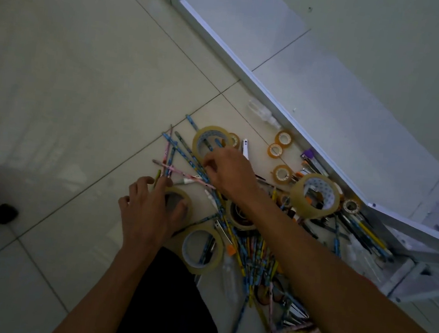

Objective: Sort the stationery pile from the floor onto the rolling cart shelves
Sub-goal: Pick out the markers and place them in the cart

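The tiled floor [66, 90] carries the stationery pile [261, 225], which spreads beside the white metal frame [250, 69] running along its far edge. Both forearms reach down from the bottom of the view. The left hand [151, 213] lies spread over a tape roll [182, 203], its thumb hooked inside the ring and fingers curled on the rim. The right hand [228, 170] hovers over crossed blue pencils [187, 152], fingers bent and pinching at one near a large tape roll [210, 141]. Another big roll [315, 195] stands tilted, with small items inside too dim to name. Small tape rolls [283, 138] lie near the frame.
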